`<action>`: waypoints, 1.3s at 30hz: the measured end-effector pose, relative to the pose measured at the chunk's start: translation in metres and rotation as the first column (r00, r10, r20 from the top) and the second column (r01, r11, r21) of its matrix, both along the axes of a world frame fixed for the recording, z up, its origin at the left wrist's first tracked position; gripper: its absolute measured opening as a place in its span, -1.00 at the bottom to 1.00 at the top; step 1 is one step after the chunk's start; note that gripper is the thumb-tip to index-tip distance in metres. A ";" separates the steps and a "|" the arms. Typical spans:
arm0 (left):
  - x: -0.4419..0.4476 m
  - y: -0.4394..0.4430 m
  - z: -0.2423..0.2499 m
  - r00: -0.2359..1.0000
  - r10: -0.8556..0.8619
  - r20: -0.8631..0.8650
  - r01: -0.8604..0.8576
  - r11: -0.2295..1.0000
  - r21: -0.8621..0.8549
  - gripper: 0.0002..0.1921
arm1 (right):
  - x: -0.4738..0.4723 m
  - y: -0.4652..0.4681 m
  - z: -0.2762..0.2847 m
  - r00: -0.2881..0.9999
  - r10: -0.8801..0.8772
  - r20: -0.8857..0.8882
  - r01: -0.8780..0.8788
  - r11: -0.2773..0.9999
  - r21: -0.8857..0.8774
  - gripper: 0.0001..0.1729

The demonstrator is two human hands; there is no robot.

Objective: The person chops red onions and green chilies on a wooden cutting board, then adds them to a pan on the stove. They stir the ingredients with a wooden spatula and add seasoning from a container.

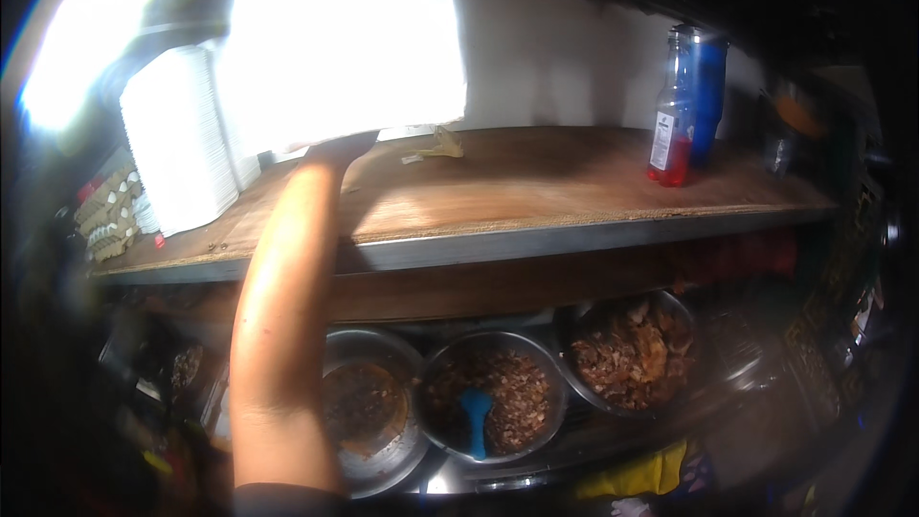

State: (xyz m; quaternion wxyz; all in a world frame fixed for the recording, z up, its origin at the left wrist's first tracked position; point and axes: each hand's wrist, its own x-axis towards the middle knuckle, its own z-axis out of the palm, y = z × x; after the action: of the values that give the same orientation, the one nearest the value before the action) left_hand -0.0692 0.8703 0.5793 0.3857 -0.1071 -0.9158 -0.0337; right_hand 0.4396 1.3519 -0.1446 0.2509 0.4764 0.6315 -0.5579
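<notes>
My left arm reaches up over the shelf. My left hand (344,147) is at the lower edge of a large white flat-sided object (352,36) and appears to hold it from beneath; most of the fingers are hidden behind it. Glare washes out its surface, so I cannot tell what it is exactly. To its left on the shelf stands a tall stack of white foam containers (179,136). A crumpled yellowish scrap (446,143) lies on the wooden shelf (502,172), right of my hand. My right hand is out of view.
A bottle of red liquid (669,129) and a blue tumbler (709,93) stand at right; egg trays (111,219) at left. Below are a metal pan (388,467), a bowl of chopped meat (520,402) with a blue spoon (477,420), and a bowl of larger meat pieces (639,355).
</notes>
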 end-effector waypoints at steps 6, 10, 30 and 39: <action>0.005 0.002 0.000 0.997 0.033 -0.076 -0.033 0.999 0.004 -0.54 | 0.024 0.014 -0.038 0.994 -0.017 0.110 0.035 0.986 -0.162 -0.44; 0.004 0.003 0.001 0.992 0.047 -0.120 -0.046 0.999 0.004 -0.53 | 0.070 0.003 -0.064 0.987 -0.010 0.159 0.035 0.987 -0.155 -0.49; 0.013 0.010 -0.009 0.974 -0.154 0.167 0.100 0.951 0.292 -0.19 | 0.071 -0.011 -0.056 0.995 -0.022 0.097 0.039 0.982 -0.183 -0.48; -0.007 0.040 -0.015 0.723 -0.420 0.549 0.445 0.890 0.095 -0.04 | 0.100 -0.003 -0.094 0.988 -0.111 0.107 0.127 0.980 -0.155 -0.52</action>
State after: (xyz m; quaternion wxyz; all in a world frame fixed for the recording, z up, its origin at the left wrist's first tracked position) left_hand -0.0766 0.9101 0.5641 0.0819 -0.3114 -0.9375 -0.1323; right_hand 0.5400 1.3490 -0.2383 0.2855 0.5183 0.5417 -0.5970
